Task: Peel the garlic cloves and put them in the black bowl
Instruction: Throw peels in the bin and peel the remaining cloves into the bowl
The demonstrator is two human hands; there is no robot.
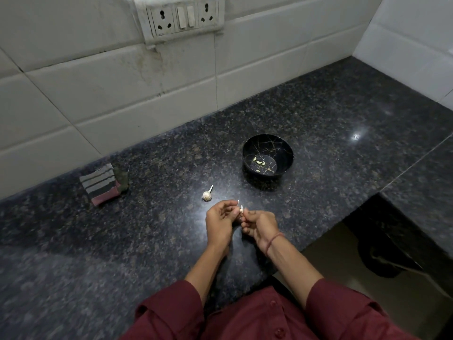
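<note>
Left hand (219, 223) and right hand (261, 225) meeting above the granite counter (98, 241), fingertips pinching one small garlic clove (241, 210) between them; a thin curl of papery skin sticking up from it. Fingers of both hands curled in around the clove, not spread. A thread band around the right wrist; maroon sleeves (343, 307) at the bottom of the view.

Black bowl (268, 155) standing beyond and to the right of the hands, well apart from them, gold crack-like lines inside, a few peeled cloves (259, 162) lying on its bottom. Bare counter all around the bowl: open stone between bowl and hands, between bowl and the tiled wall (122, 94) behind it, and to its right.

Garlic bulb (207, 194) with a short stalk lying left of and nearer than the bowl, just beyond the left hand, not touching it. Folded striped cloth (103, 184) far left of the bowl, close to the wall. Socket and switch plate (182, 17) on the wall, high above and left of the bowl.

Counter front edge running nearer than the bowl to its right, dropping to a dark gap and floor below; a seam line crossing the stone far right of the bowl, near the corner wall.
</note>
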